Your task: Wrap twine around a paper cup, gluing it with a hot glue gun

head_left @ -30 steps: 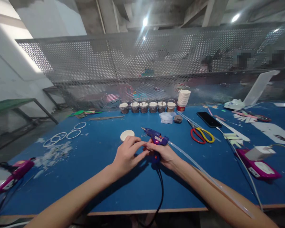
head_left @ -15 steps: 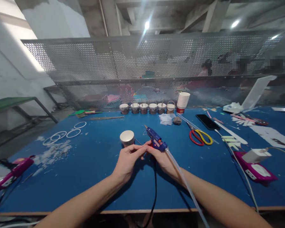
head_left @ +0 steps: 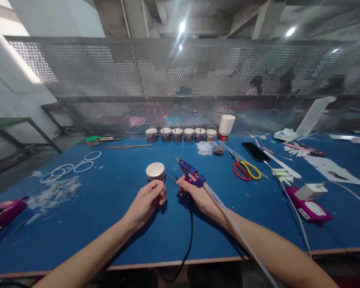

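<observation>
My right hand (head_left: 198, 194) grips a blue hot glue gun (head_left: 189, 175), its nozzle pointing up and left and a small red light lit on its body. A long clear glue stick (head_left: 234, 228) runs back from the gun along my right forearm. The gun's black cord (head_left: 189, 236) drops over the table's front edge. A white paper cup (head_left: 155, 171) stands on the blue table (head_left: 108, 208) just left of the nozzle. My left hand (head_left: 147, 200) lies curled directly below the cup, its fingers closed, with nothing visible in them.
Red-and-yellow scissors (head_left: 246, 170), a black phone (head_left: 255, 151) and a stack of white cups (head_left: 226, 126) sit to the right. A row of small filled cups (head_left: 177, 135) lines the back. White rings (head_left: 84, 166) and scraps lie left; pink glue guns (head_left: 307, 208) (head_left: 6, 212) at both sides.
My left hand has drawn back from the glue gun and curled shut below the cup. My right hand has tilted the gun's nozzle upward, and the view has shifted slightly.
</observation>
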{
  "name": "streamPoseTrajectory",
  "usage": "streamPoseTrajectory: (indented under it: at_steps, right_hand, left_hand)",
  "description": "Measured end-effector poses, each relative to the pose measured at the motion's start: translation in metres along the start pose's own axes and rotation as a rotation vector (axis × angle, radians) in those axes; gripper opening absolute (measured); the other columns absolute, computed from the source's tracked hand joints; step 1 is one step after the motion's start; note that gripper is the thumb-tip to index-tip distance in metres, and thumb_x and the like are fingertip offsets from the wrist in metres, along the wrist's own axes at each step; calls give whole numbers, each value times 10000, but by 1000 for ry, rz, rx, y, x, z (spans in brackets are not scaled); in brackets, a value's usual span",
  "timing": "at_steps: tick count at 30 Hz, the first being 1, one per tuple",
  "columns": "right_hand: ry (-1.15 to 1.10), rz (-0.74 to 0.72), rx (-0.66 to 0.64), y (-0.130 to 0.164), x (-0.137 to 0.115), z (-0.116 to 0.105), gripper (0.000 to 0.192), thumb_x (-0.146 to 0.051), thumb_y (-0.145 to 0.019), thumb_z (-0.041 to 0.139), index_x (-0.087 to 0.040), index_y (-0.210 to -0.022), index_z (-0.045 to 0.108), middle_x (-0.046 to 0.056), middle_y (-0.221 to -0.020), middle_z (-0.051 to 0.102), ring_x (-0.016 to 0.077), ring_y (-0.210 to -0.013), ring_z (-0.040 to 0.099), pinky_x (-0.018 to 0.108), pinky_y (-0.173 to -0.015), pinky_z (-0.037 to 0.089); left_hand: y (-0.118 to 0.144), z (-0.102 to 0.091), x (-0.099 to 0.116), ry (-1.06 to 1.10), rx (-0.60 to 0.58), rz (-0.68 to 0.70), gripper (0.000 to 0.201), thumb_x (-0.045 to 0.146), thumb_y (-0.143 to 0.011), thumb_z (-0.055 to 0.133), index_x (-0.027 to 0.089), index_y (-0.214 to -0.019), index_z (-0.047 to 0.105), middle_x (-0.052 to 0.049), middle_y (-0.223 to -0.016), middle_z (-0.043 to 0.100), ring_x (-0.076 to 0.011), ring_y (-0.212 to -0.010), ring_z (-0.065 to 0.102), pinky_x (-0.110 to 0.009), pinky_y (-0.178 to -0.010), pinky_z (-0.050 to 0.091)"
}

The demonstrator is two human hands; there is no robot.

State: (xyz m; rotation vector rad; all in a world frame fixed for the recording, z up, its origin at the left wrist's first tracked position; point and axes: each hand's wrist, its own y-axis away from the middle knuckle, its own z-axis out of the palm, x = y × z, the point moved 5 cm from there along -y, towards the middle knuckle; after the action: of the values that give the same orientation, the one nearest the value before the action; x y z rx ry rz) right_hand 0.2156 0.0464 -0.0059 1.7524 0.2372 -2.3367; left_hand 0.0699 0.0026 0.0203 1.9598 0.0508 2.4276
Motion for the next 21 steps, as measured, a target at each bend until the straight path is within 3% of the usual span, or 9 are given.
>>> streamPoseTrajectory:
  at_steps: [4,7,10,13,16,19,21]
  right_hand:
    - [-45,-66,115,-14,-6,-17,318,-461,-640,769,-195,-711,611,-30,-572,612,95,-478,539,223,-475,421]
    - [-106,-64,201,-23,-5,-27,360,-465,-581,806,-193,-695,600,-19,-630,646,83,-470,538,216,-458,433]
    - [-140,-50,233,-28,-1,-32,389,-470,-538,829,-184,-683,608,-16,-655,653,76,-474,542,206,-447,441]
    - [-149,-38,223,-30,2,-34,397,-473,-533,837,-177,-683,619,-15,-660,652,68,-478,543,193,-441,442]
    - [-141,-32,223,-30,5,-35,398,-475,-540,838,-176,-689,622,-11,-658,655,70,-475,545,193,-438,442]
    - [-125,-25,224,-31,8,-37,403,-473,-535,839,-179,-695,613,-11,-651,653,74,-469,539,199,-438,445]
    - [-106,-29,217,-32,10,-38,394,-469,-547,833,-182,-697,607,-10,-653,653,76,-471,538,200,-440,443]
  left_hand:
    - [0,-41,34,-123,205,166,393,397,-788,602,208,-528,376,43,-535,358,-116,-506,374,-241,-464,324]
    - [-5,-88,64,-477,442,282,380,292,-851,485,213,-507,345,38,-497,344,-122,-509,363,-249,-513,331]
    - [-13,-135,90,-1066,681,184,324,223,-854,435,204,-532,413,17,-552,440,-140,-594,435,-263,-649,395]
    - [-19,-172,108,-1249,789,166,70,123,-747,526,178,-722,491,-31,-800,545,-174,-763,499,-324,-825,443]
    - [-17,-188,117,-1494,744,204,268,129,-708,598,123,-969,536,-108,-1074,583,-244,-1081,487,-394,-999,387]
    - [-5,-202,115,-1565,813,-7,181,271,-861,493,162,-985,567,-78,-959,638,-265,-1033,534,-424,-920,447]
    - [2,-207,114,-1585,899,-142,292,371,-933,370,181,-885,585,-66,-833,640,-277,-943,567,-444,-853,475]
